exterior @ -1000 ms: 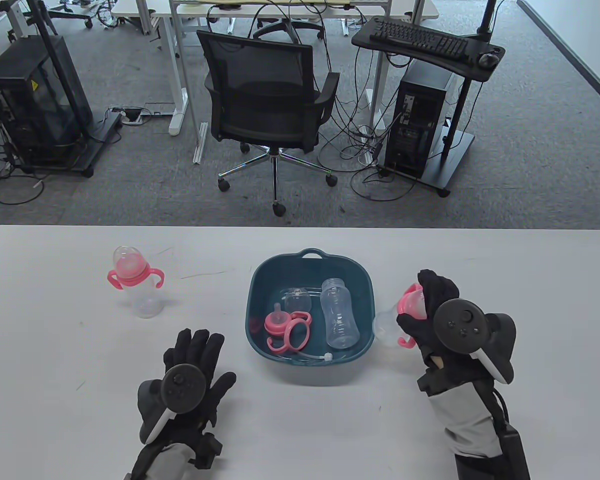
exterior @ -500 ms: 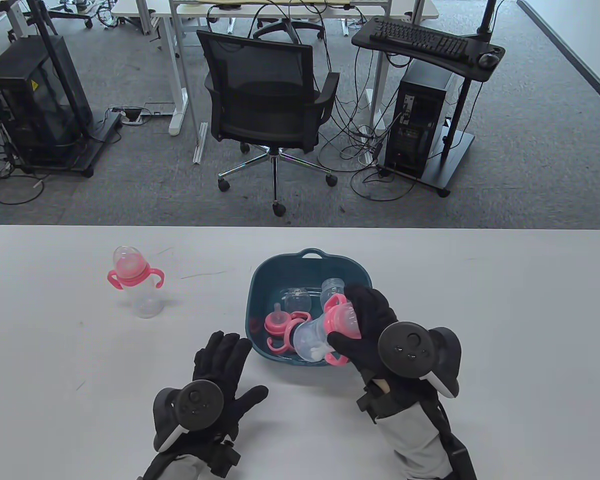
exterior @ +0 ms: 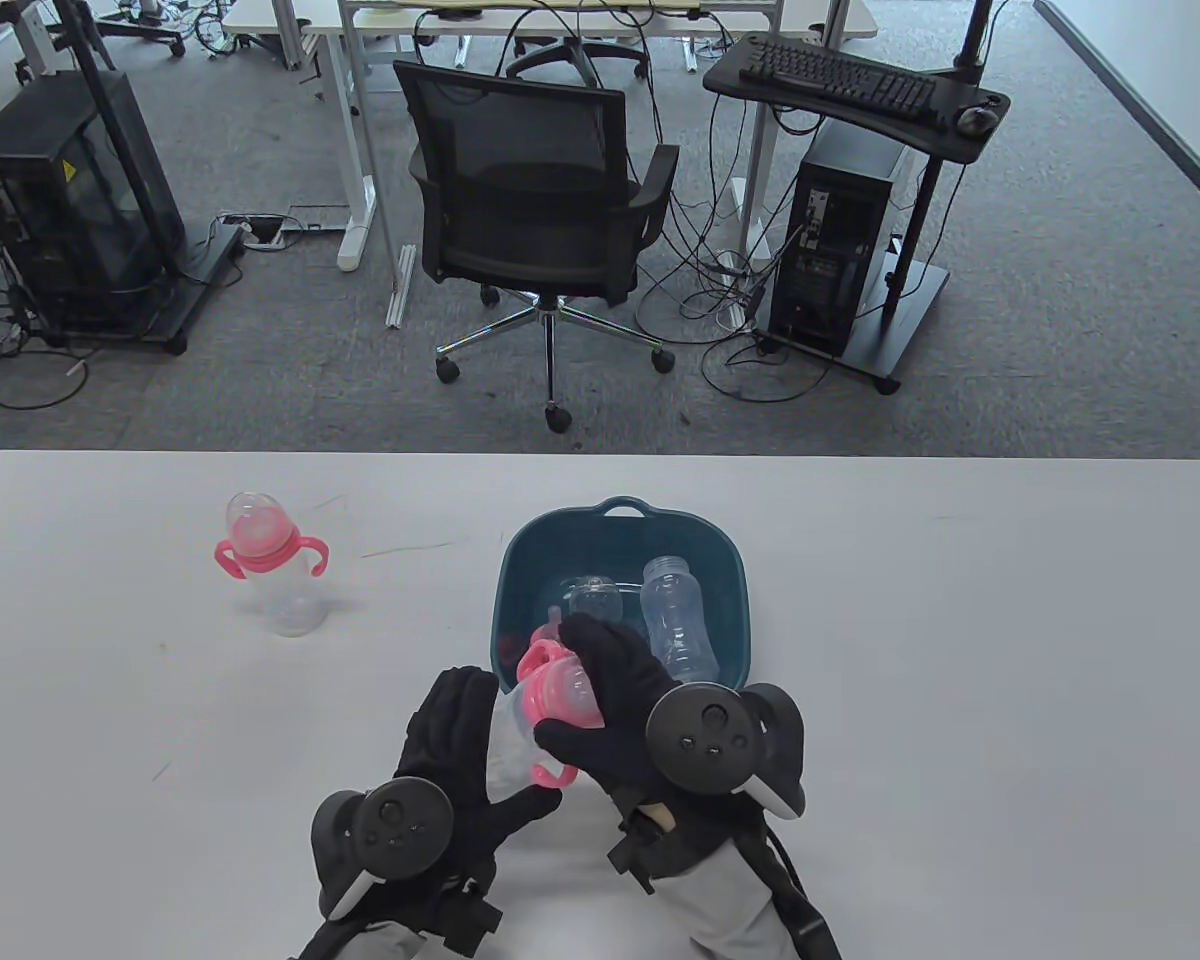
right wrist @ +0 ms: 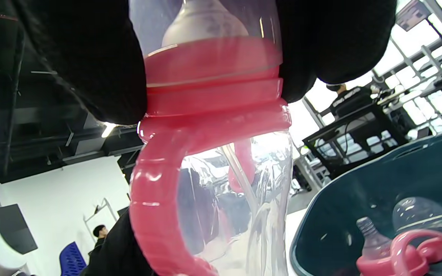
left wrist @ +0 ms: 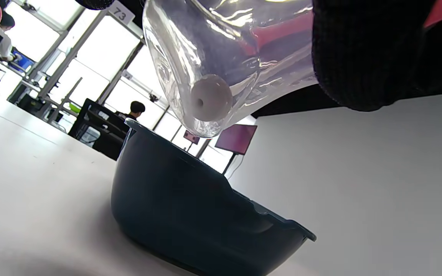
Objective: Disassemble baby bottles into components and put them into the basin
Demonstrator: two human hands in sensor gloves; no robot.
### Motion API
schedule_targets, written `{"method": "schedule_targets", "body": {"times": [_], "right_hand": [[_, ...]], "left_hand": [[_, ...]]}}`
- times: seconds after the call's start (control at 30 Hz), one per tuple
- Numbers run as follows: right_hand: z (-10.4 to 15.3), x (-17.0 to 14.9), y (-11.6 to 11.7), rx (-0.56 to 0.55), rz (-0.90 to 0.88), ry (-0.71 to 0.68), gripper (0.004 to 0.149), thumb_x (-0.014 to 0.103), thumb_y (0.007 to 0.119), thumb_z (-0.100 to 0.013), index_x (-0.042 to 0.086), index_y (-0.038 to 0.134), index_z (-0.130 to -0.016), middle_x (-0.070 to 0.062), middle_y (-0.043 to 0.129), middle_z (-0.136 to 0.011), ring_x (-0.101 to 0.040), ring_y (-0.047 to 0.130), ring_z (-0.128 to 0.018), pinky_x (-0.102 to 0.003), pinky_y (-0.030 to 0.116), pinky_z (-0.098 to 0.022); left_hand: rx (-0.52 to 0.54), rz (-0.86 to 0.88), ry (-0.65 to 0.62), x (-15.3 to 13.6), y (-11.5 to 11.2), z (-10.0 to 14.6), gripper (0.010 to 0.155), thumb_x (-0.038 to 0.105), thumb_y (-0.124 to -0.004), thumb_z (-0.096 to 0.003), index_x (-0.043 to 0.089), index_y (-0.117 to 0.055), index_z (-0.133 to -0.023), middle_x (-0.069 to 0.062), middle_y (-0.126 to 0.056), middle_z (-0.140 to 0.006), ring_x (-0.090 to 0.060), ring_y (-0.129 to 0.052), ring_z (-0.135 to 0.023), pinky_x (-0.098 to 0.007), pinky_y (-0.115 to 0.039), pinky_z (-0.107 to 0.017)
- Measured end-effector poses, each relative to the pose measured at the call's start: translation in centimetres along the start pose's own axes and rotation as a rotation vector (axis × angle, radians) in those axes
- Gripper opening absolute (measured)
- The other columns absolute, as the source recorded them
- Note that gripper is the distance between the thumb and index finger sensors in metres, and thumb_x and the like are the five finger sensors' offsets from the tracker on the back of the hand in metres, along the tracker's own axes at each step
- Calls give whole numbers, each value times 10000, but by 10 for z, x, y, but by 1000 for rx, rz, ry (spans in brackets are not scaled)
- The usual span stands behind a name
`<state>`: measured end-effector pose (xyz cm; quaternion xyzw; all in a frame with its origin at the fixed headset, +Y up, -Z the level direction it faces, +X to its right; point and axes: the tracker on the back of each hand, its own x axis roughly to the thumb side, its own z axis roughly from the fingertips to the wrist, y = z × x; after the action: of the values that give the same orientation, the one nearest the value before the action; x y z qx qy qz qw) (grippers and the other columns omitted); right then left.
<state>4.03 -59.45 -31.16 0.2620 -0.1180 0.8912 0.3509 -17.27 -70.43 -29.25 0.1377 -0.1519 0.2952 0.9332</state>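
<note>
Hands, two, in black sensor gloves, meeting over the near edge of the white desk (exterior: 960, 620) just in front of the dark teal plastic basin (exterior: 520, 570). Right hand (exterior: 615, 715): fingers and thumb curled round the pink screw collar and clear cap of a clear plastic baby bottle with pink handles (exterior: 545, 715), held tilted off the desk, base toward the left hand; right wrist view shows the collar (right wrist: 213, 96) clamped between the gloved fingers, one pink loop handle below it, a straw inside the clear body. Left hand (exterior: 450, 745): fingers extended along the bottle's clear lower body, touching it; whether they wrap round it cannot be told; left wrist view shows the bottle base (left wrist: 209, 96) above the basin's outer wall (left wrist: 190, 214). Basin contents: one clear bottle body without top (exterior: 676, 625), lying on its side; one clear dome cap (exterior: 593, 598); one pink handled collar with teat (right wrist: 405, 249), largely hidden by the right hand in the table view. Second assembled baby bottle, clear with pink collar and handles (exterior: 265, 560), upright at the left of the desk, well apart from the basin and both hands
</note>
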Motion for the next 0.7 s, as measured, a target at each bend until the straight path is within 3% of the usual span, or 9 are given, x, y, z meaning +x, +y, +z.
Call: {"method": "schedule_targets", "body": {"times": [0.13,0.23,0.5,0.7], "right_hand": [[-5,-2,11,13,-57,-2,839,395,973,-441,103,516,-1082,-225,649,-1029,-520,849,-758,-625,753,-526],[-6,-4,15,31,-52,1,837,396,971,-442,105,516,-1082,-225,647,-1030,-518,849,-758,-624,753,-525],[-5,-13,19,22,-105,-17,830,387,967,-440,103,520,-1080,-228,644,-1032,-519,845,-768,-626,745,-534],[-5,-17,20,23,-139,-24,818,371,963,-437,105,529,-1078,-223,641,-1041,-526,836,-782,-630,737,-541]], "left_hand": [[30,-34,51,-3,-1,0,1102,612,-916,-359,288,-164,-1097,-38,-216,-1145,-368,-472,-1119,-623,-513,-723],[32,-20,70,-6,-2,-2,963,545,-916,-402,295,-296,-1094,-33,-389,-1108,-335,-606,-1058,-592,-589,-693],[12,-34,71,-7,-3,-2,913,526,-891,-443,305,-278,-1082,-22,-389,-1080,-326,-552,-1056,-616,-555,-693],[4,-46,78,-7,-3,-2,914,513,-881,-455,299,-247,-1077,-31,-353,-1078,-332,-519,-1053,-608,-634,-639]]}}
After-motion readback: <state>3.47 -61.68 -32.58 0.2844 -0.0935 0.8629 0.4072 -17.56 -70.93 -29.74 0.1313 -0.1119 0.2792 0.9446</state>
